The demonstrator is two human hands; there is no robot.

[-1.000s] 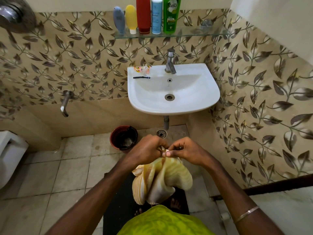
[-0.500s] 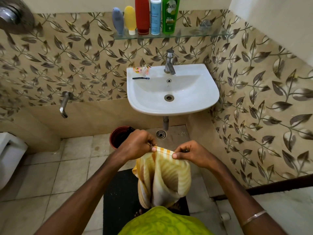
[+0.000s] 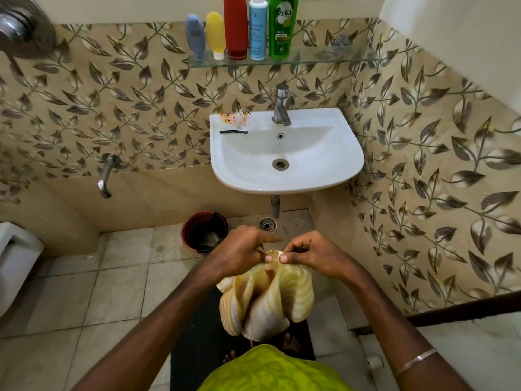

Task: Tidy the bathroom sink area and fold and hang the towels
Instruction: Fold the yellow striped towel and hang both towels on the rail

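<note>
head view: the left hand and right hand meet just in front of the body, each pinching the top edge of the towel, thumbs almost touching. the grip on both sides is narrow, closed on cloth; the left forefinger sticks out straight while the other fingers curl. the towel, cream with yellow stripes, hangs bunched in loose folds below the hands, above a dark mat on the floor; it touches nothing else that can be seen. holding the two points of the edge together likely matches corners for a fold, with the weight of the cloth pulling the halves down to line up. the fold looks only begun, since the cloth is ruffled rather than flat. beyond the hands, the sink is fixed to the tiled wall, with a small black stick and some wrappers lying on its back left rim, probably yet to be tidied. bottles stand in a row on the glass shelf above the tap. a red bin sits on the floor under the sink, to the left. no towel rail shows.
</note>
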